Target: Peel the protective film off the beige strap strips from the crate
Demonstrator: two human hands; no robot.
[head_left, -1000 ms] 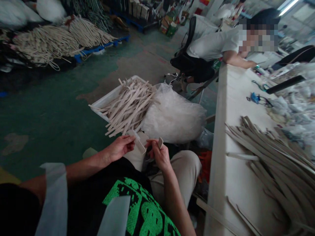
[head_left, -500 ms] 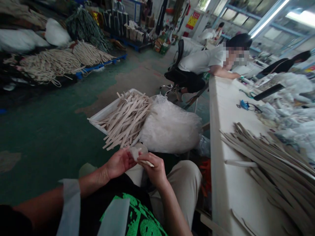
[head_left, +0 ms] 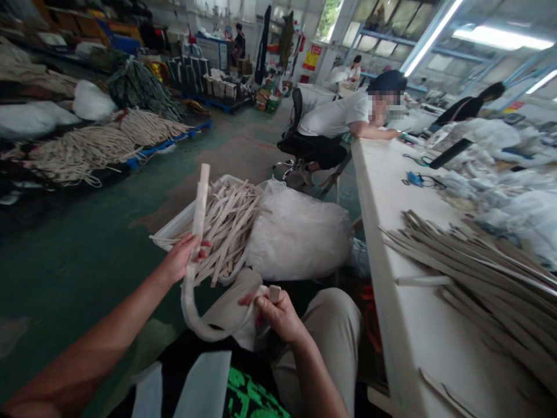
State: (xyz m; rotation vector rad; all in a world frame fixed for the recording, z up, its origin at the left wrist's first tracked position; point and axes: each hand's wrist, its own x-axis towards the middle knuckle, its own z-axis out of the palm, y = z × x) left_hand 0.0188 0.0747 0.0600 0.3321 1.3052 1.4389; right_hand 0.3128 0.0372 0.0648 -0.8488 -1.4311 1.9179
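A long beige fabric strap (head_left: 212,334) curves down in a loop between my two hands, above my lap. My left hand (head_left: 183,255) is closed round it, and one end stands up above the fingers. My right hand (head_left: 281,316) grips the strap's other part in a fist. A short flat beige end sticks up past that thumb; whether it belongs to the same strap I cannot tell. Just beyond my left hand, a white tray (head_left: 167,233) holds a heap of loose beige straps (head_left: 232,217).
A bulging clear plastic bag (head_left: 302,232) adjoins the tray. To my right, a white table (head_left: 369,191) carries long strips (head_left: 470,273), scissors (head_left: 420,161) and plastic bags. A co-worker (head_left: 331,119) leans over its far end. Strap bundles (head_left: 82,148) lie on a pallet at left.
My hands have moved apart, the left one forward and leftward. The strap now stretches in a curve between them, its end raised. The view has also shifted.
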